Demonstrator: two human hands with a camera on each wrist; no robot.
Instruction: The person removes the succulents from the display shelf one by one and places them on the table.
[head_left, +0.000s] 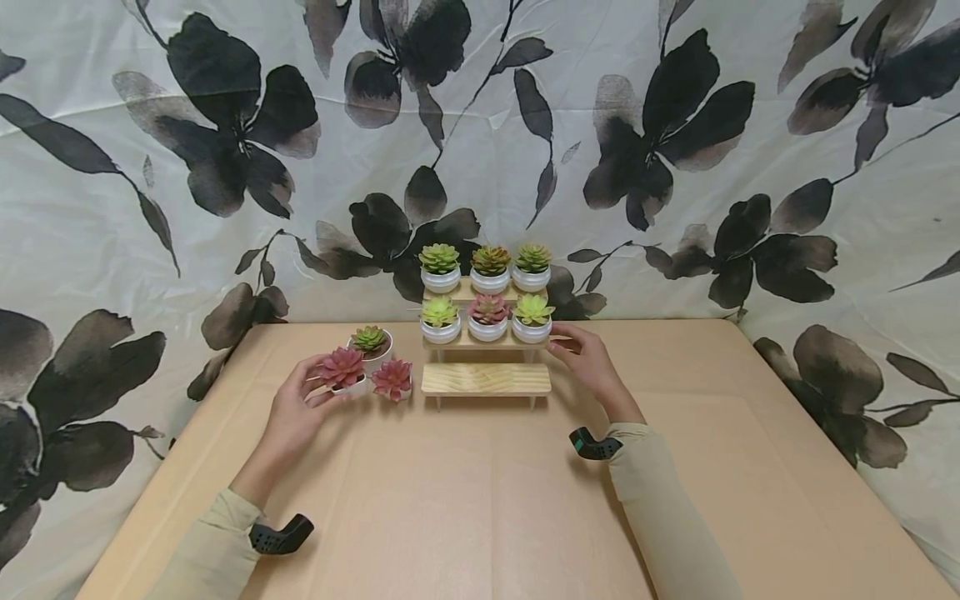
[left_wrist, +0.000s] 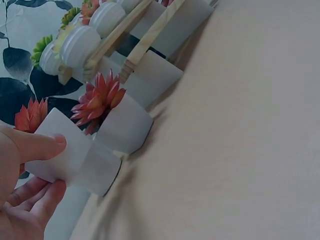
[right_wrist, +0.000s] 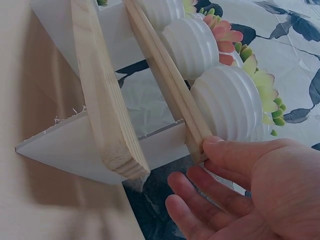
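Note:
My left hand (head_left: 296,408) grips a white pot holding a pink succulent (head_left: 341,368), its thumb pressed on the pot's side. Beside this plant stand a second pink succulent (head_left: 392,380) in a white pot and a green succulent (head_left: 369,340) in a larger round pot. My right hand (head_left: 585,357) is at the right end of the tiered wooden stand (head_left: 486,379). In the right wrist view, its thumb and index finger pinch the end of the middle board (right_wrist: 172,90), while the other fingers hang loosely curled.
Three potted succulents fill the top tier, among them a brownish-green one (head_left: 491,262). On the middle tier a reddish succulent (head_left: 488,308) sits between two light green ones. The lowest board is bare. A flower-print cloth (head_left: 480,167) hangs behind the table (head_left: 450,500).

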